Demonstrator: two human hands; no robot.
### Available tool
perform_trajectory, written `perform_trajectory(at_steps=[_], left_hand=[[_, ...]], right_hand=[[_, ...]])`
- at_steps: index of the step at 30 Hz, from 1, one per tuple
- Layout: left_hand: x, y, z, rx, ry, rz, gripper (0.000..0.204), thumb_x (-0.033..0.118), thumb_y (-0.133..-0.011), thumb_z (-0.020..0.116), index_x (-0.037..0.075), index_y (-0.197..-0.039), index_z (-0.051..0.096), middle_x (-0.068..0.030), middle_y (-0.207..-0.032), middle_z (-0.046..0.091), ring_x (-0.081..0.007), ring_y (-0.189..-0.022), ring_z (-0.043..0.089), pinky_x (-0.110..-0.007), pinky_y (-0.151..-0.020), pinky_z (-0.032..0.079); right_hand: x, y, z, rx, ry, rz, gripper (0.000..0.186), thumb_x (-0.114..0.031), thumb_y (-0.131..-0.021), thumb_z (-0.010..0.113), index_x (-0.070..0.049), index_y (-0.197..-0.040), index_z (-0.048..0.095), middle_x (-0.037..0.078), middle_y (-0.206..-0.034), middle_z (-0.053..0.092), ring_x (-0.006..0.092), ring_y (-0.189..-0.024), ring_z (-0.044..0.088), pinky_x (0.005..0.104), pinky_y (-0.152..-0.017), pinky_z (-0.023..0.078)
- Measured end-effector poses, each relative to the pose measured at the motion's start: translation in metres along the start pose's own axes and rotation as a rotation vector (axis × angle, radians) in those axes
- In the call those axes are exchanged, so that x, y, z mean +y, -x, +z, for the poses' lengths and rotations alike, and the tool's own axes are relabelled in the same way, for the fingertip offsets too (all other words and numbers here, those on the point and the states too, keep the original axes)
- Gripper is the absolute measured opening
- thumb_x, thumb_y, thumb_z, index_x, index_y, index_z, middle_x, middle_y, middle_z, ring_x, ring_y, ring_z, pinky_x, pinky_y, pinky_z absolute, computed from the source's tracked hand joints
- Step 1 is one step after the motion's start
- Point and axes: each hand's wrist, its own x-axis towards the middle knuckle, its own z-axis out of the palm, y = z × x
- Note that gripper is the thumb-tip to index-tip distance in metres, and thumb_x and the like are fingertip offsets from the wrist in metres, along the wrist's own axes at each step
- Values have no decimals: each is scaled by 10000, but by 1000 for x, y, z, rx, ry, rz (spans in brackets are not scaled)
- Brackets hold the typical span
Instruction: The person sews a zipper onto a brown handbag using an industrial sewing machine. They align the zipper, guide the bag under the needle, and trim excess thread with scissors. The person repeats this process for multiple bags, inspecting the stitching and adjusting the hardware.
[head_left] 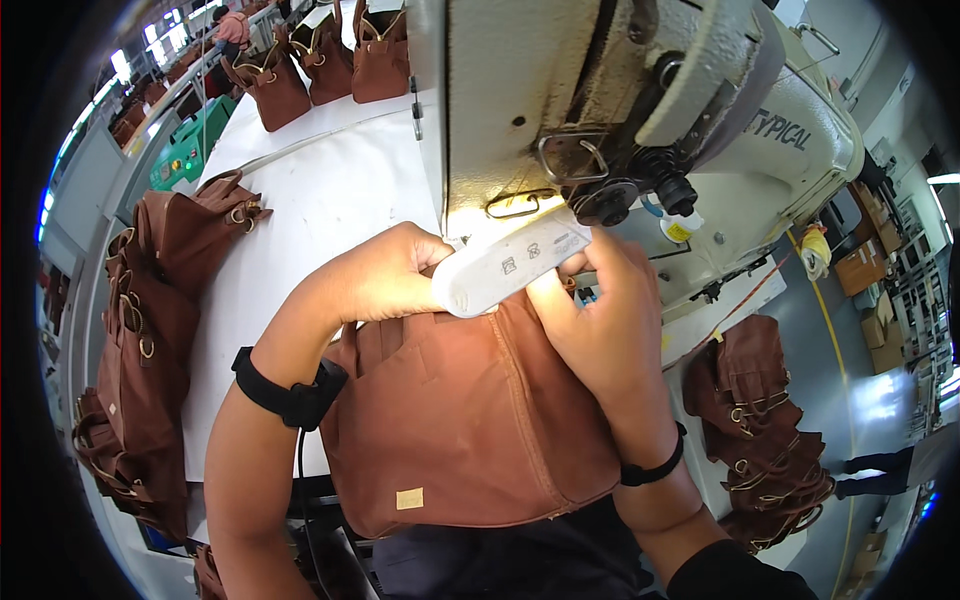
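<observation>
Just below the sewing machine, the left hand and right hand grasp the brown bag by its rim, best kept flat and evenly supported.

At the far end of the bench, 3 brown bags in a row; along its left side, a heap of brown bags. Past its left edge, a green box; well to its right, cardboard boxes. Far beyond it, a person in a pink top.
</observation>
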Motion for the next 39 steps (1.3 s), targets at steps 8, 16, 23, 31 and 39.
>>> perform_trajectory(at_steps=[8,16,23,31,39], left_hand=[[2,-4,0,-33,-39,-56,330,284,-831,816,-7,-766,674,19,-685,588,-67,-682,481,-283,-655,449],[17,-1,-2,-6,0,-8,424,321,-817,892,24,-1092,767,-49,-981,771,-95,-920,656,-283,-895,522],[45,-5,-2,-65,152,-60,742,213,-790,904,55,-1434,572,-81,-1347,665,-170,-1175,607,-327,-1049,466],[41,-5,-4,-58,36,-100,803,182,-781,910,69,-1478,529,-86,-1396,631,-191,-1262,581,-349,-1098,440],[31,-1,-6,-64,-105,31,750,236,-787,909,56,-1429,565,-109,-1365,643,-216,-1229,597,-366,-1076,459]], right_hand=[[17,-19,-14,-120,-324,135,128,-141,-874,731,-23,-836,700,76,-817,696,285,-835,634,405,-765,463],[30,-16,-1,122,59,-68,77,-152,-882,745,-109,-842,696,-14,-707,594,211,-725,570,369,-751,427],[-6,-6,-28,-180,-348,259,186,-129,-965,621,-22,-1068,732,111,-679,672,182,-574,613,325,-581,474],[8,-23,-47,-788,-931,571,465,-132,-998,478,58,-1420,515,113,-665,661,103,-471,540,258,-471,417],[15,-31,-40,-922,-1484,684,501,-157,-1017,463,37,-1478,428,77,-629,621,70,-415,447,228,-407,361]])
